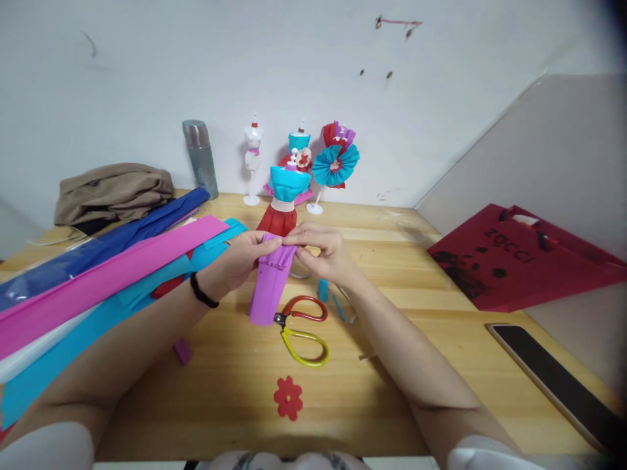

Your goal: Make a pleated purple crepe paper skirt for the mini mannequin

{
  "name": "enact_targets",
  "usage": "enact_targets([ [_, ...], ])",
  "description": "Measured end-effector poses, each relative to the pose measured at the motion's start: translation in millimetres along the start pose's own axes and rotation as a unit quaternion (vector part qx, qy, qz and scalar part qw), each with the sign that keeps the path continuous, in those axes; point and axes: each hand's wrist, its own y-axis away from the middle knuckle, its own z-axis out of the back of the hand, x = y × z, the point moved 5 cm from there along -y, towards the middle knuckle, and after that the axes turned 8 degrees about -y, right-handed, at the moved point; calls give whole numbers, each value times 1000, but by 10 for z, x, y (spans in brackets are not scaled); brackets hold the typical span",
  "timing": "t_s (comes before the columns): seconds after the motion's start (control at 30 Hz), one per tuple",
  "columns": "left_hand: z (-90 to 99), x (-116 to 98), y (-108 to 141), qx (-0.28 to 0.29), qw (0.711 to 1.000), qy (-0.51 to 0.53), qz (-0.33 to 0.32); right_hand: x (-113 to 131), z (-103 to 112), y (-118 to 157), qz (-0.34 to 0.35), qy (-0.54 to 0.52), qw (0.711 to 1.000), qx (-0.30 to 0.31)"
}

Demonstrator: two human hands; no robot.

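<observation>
Between my two hands is a strip of purple crepe paper [267, 294], gathered into folds at its top edge. My left hand [247, 258] pinches the left side of the folds, thumb on top. On the right side, the fingertips of my right hand [321, 251] close on the same edge. Just behind stands a small dress form [289, 184] with a blue paper top and red skirt, its lower part hidden by my hands and the paper. Scissors [306, 329] with red and yellow handles lie by the strip's lower end. Nearer me is a red paper flower [288, 398].
Rolls of pink paper [147, 264] and blue paper lie at left, beside a brown cloth [115, 192] and a thermos [200, 160]. More mini dress forms [253, 153] stand along the wall. At right are a red bag [519, 261] and a phone [548, 378].
</observation>
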Motion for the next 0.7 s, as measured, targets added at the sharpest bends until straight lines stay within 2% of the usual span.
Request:
enact_targets([
  [0.1,36,-10,-14,-36,999,-21,-34,-83,39,-2,-150,-108,983,-20],
  [0.2,41,-55,-4,-63,995,-46,-66,-119,39,6,-236,-174,955,-54],
  [0.43,25,-86,27,-84,987,-119,-70,-142,-53,-27,-299,-155,941,-42],
  [0.5,9,-67,23,-60,988,-125,-63,-153,-58,-26,-315,-186,930,-38],
  [0.6,-48,-19,16,9,993,-106,-51,-169,-40,-16,-335,-209,918,-38],
  [0.7,-67,42,16,27,996,-86,-21,-171,-13,-13,-338,-197,919,-44],
])
